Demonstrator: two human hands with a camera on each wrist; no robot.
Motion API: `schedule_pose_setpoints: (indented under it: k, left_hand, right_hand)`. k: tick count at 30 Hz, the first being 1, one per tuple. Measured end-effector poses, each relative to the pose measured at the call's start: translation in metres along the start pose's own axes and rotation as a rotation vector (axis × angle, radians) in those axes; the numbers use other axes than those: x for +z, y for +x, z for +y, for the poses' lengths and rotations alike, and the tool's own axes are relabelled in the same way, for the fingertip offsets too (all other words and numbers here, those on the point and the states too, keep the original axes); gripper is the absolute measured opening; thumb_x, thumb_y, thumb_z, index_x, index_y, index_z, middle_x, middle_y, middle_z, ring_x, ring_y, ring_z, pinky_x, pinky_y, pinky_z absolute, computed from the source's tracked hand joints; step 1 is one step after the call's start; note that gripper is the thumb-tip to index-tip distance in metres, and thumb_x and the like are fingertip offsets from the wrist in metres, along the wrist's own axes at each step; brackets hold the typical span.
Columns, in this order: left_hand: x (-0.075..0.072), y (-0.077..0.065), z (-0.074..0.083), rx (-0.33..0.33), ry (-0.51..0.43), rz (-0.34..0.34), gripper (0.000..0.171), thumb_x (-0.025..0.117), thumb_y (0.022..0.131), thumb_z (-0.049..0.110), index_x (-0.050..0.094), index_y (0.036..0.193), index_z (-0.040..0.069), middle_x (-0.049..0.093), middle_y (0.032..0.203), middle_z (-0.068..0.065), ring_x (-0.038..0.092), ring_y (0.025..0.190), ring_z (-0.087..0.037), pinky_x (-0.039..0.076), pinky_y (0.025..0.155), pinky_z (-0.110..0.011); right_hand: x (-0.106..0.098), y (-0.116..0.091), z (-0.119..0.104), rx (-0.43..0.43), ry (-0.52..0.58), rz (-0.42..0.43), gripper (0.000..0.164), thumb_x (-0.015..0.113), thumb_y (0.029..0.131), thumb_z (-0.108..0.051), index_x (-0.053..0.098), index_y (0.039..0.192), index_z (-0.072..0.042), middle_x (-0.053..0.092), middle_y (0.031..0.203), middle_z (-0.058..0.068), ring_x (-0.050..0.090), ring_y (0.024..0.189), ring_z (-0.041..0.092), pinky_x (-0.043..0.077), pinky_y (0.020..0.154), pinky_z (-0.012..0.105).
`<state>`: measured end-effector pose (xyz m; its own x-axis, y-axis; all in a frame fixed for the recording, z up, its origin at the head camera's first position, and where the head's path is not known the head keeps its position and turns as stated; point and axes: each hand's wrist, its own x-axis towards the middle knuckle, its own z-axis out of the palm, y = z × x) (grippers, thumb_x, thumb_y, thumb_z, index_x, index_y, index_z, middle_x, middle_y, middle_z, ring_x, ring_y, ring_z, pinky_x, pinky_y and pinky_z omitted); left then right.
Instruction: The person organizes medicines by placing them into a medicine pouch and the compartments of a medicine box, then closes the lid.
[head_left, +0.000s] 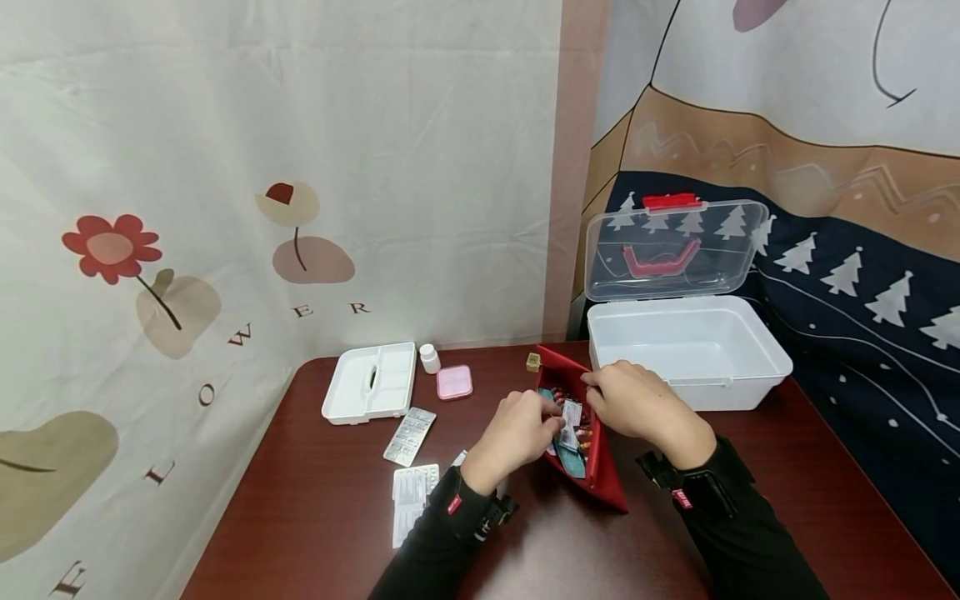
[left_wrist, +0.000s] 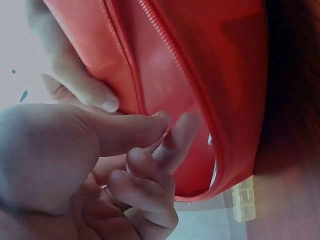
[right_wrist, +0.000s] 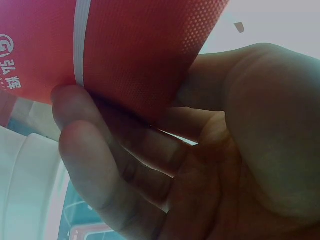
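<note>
A red zippered pouch (head_left: 611, 485) stands unzipped on the table, with a white packet (head_left: 572, 414), a teal packet (head_left: 572, 462) and several small reddish-brown pieces inside. My right hand (head_left: 637, 402) grips the pouch's right edge; in the right wrist view the thumb lies on one side of the red fabric and the fingers on the other. At the mouth of the pouch is my left hand (head_left: 513, 432), its fingers loosely bent. The left wrist view shows its thumb and forefinger (left_wrist: 181, 137) close together, with nothing visible between them.
Behind the pouch sits a small yellow case (head_left: 533, 362). A white plastic bin (head_left: 693, 387) with its clear lid raised stands back right. Toward the left lie a white divided case (head_left: 367, 404), a white bottle (head_left: 429, 359), a pink case (head_left: 454, 382) and blister packs (head_left: 409, 436).
</note>
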<state>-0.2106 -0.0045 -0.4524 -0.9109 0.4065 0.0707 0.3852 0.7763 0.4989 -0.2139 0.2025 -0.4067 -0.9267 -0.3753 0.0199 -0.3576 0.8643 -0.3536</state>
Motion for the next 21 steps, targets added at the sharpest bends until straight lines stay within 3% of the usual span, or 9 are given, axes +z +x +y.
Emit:
schedule_pose_setpoints:
  k: [7, 12, 21]
  left_hand:
    - [-0.013, -0.003, -0.008, -0.019, -0.05, -0.024, 0.019, 0.074, 0.105, 0.021, 0.086, 0.118, 0.014, 0.083, 0.102, 0.001, 0.061, 0.074, -0.01, 0.048, 0.065, -0.026]
    - [-0.031, -0.008, -0.018, -0.05, -0.039, -0.011, 0.02, 0.074, 0.105, 0.021, 0.086, 0.118, 0.013, 0.084, 0.108, -0.001, 0.064, 0.084, -0.014, 0.052, 0.074, -0.031]
    - [-0.052, -0.014, -0.04, -0.082, 0.031, 0.032, 0.012, 0.079, 0.1, 0.02, 0.087, 0.106, 0.014, 0.084, 0.099, 0.001, 0.072, 0.091, -0.017, 0.058, 0.082, -0.037]
  right_hand:
    - [-0.001, 0.0, -0.001, 0.009, 0.007, -0.019, 0.035, 0.066, 0.104, -0.014, 0.077, 0.134, 0.001, 0.08, 0.129, 0.022, 0.068, 0.09, 0.021, 0.052, 0.071, 0.037]
    - [-0.001, 0.0, -0.001, 0.008, 0.004, -0.027, 0.035, 0.066, 0.104, -0.014, 0.077, 0.135, 0.0, 0.079, 0.13, 0.021, 0.069, 0.093, 0.022, 0.053, 0.073, 0.039]
    - [-0.001, 0.0, -0.001, 0.012, 0.009, -0.023, 0.035, 0.065, 0.104, -0.012, 0.077, 0.134, 0.001, 0.079, 0.13, 0.022, 0.065, 0.088, 0.021, 0.05, 0.07, 0.035]
